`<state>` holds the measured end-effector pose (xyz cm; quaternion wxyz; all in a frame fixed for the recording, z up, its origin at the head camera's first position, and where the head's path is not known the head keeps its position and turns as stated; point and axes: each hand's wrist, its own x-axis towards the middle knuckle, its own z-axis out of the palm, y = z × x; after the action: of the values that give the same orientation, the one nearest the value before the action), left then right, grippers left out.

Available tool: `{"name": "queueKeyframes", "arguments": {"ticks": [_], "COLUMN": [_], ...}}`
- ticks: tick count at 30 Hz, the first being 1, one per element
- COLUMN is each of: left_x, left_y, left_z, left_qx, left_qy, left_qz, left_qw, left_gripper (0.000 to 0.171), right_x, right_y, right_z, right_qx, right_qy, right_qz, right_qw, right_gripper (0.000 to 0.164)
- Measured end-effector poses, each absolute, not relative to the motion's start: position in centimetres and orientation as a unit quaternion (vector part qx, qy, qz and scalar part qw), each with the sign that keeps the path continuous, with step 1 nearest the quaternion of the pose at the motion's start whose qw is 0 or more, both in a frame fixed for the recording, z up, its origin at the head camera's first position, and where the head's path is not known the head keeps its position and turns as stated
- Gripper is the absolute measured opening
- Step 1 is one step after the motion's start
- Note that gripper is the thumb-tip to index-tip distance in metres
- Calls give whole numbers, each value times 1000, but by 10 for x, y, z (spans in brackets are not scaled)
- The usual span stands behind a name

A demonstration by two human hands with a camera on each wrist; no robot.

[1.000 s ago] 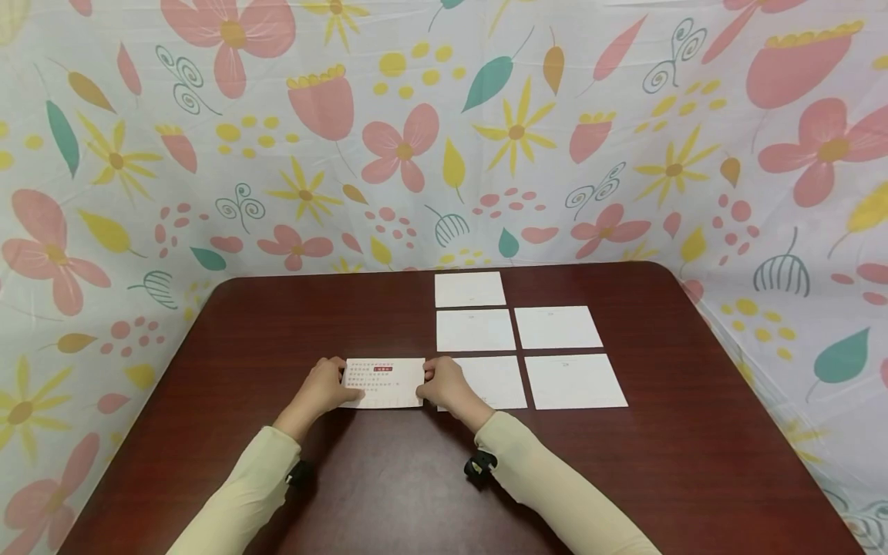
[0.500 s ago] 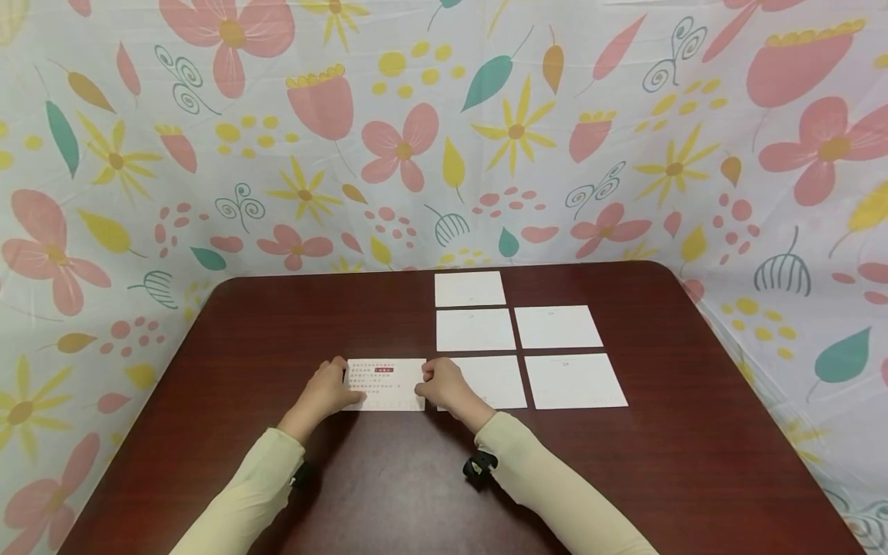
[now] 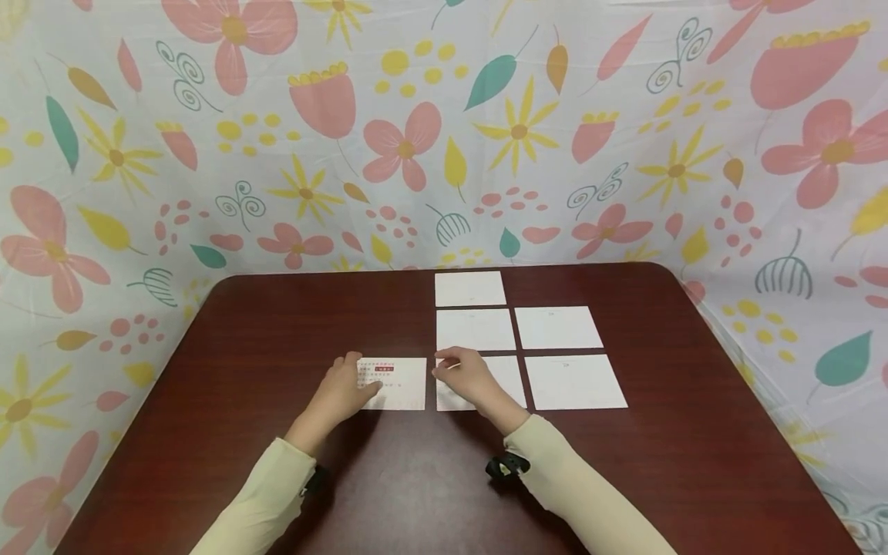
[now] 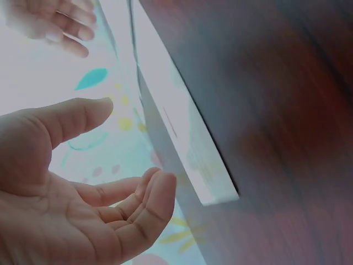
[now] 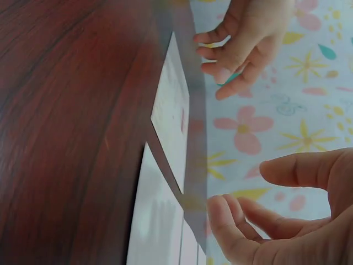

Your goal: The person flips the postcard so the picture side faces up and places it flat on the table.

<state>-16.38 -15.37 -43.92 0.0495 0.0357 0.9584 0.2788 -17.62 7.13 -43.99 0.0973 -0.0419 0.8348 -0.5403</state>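
Note:
A white card [image 3: 404, 387] with red and dark print lies flat on the table, left of several blank-looking white cards. Over its left part hovers my left hand [image 3: 341, 391], thumb and fingers apart; the left wrist view shows nothing between them. My right hand [image 3: 473, 376] is above the front-left white card [image 3: 509, 379] and partly hides it. In the right wrist view the right thumb and fingers curve loosely with a gap and hold nothing. There the printed card [image 5: 174, 110] lies apart from both hands.
More white cards lie face up in rows: a back card [image 3: 470, 290], a middle-left card [image 3: 475, 329], a middle-right card [image 3: 558, 328] and a front-right card [image 3: 576, 382]. The brown table [image 3: 388, 478] meets a flowered cloth [image 3: 409, 216] at its back edge.
Both hands held the printed card's side edges earlier. Now they have let go and lifted: the right hand has moved right, the left slightly right over the card. The card stays in place.

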Motion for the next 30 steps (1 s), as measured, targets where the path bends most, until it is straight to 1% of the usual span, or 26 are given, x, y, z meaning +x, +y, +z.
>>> {"name": "queueKeyframes", "arguments": {"ticks": [3, 6, 11, 15, 19, 26, 30], "left_x": [-160, -157, -156, -157, -159, -158, -157], "left_y": [-143, -130, -110, -95, -81, -65, -58], "left_z": [-437, -434, -430, -429, -431, -443, -449], "left_qx": [50, 73, 100, 81, 56, 39, 35], "left_qy": [948, 933, 893, 855, 821, 809, 809], "left_qz": [310, 351, 438, 511, 565, 578, 576], "left_qw": [46, 31, 18, 32, 57, 100, 115], "left_gripper": [60, 57, 48, 44, 47, 53, 55], "right_x": [-174, -171, -167, -165, -163, -157, -152], "right_y": [81, 94, 117, 135, 151, 163, 164], "right_z": [-438, -438, -436, -436, -437, -436, -438], "right_qx": [-41, -36, -8, 10, 32, 59, 63], "right_qy": [838, 842, 845, 840, 830, 821, 819], "right_qz": [-538, -534, -531, -539, -551, -557, -557], "right_qw": [82, 68, 67, 67, 76, 106, 122], "right_gripper": [32, 33, 37, 41, 45, 55, 59]}}
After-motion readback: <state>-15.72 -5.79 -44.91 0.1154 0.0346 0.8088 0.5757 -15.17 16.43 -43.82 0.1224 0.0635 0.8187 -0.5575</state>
